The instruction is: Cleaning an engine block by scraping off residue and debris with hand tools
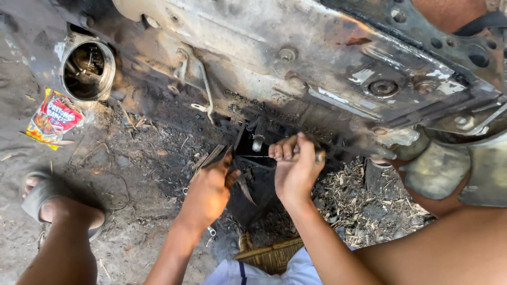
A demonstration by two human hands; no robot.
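The thin metal tool (296, 156) is lying sideways, its long way running left to right, tip poking left into the black greasy part (252, 158) under the big dirty engine (296, 58). The right hand (296, 169) is clenching it tight. The left hand (208, 190) is gripping the flat piece (211, 157) beside it. Pushing straight and slow, holding both steady, looks best.

Oily dirt ground (132, 179) lay under both hands, a crumpled snack wrapper (54, 117) far off beyond the left hand (208, 192), dry chaff (364, 206) beside the right hand (294, 169).
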